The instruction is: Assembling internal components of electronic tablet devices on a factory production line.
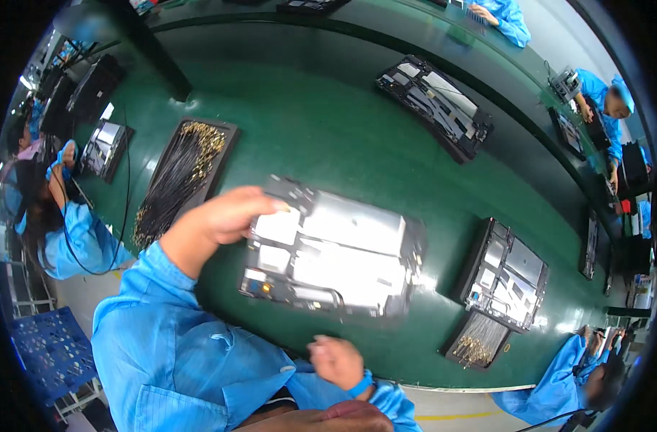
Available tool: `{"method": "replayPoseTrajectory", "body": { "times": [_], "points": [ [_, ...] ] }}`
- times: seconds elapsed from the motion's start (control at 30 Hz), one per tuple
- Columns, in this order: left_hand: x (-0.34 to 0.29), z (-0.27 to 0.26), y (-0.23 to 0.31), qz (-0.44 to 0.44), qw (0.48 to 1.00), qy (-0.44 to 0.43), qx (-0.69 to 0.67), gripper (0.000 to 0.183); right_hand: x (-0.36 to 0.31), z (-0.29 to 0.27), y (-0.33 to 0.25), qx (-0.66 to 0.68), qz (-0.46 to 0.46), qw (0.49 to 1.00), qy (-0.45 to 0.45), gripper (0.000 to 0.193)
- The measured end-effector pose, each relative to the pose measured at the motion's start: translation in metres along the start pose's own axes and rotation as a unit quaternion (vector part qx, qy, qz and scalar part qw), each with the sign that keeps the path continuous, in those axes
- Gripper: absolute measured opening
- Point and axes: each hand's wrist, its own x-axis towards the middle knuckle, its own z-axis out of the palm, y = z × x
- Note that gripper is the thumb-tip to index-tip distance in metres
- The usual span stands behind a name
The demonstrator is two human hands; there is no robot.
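My left hand (231, 216) is closed on the upper left corner of an opened tablet (328, 252). Silver battery panels, black frame parts and a short dark cable show on the tablet's face. It is held tilted above the green table and looks slightly blurred. Below it, close to my body at the table's near edge, is my right hand (337, 363), with a blue wrist strap (361, 385). Its fingers are curled in and I see nothing in them. The right hand is apart from the tablet.
A dark tray (228, 137) of black cables with gold ends lies left on the green table (292, 122). Stacked tablets (512, 273) sit right, beside a smaller cable tray (479, 338); another stack (436, 104) lies farther back. Co-workers in blue sit left and right.
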Motion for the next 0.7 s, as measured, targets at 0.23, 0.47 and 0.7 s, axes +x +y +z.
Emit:
{"method": "replayPoseTrajectory", "body": {
  "times": [0.23, 0.47, 0.7],
  "points": [
    [0.017, 0.033, -0.005, 0.377, 0.735, 0.336, 0.453, 0.04, 0.012, 0.011, -0.011, 0.009, -0.001, 1.0, -0.014, 0.023],
    [-0.006, -0.077, -0.024, 0.127, 0.557, 0.579, 0.582, 0.03, 0.011, 0.006, -0.004, 0.02, 0.028, 0.999, 0.009, 0.025],
    [-0.019, -0.085, -0.019, 0.181, 0.69, 0.5, 0.492, 0.031, 0.007, 0.007, -0.004, 0.055, 0.053, 0.997, 0.028, 0.027]
  ]
}}
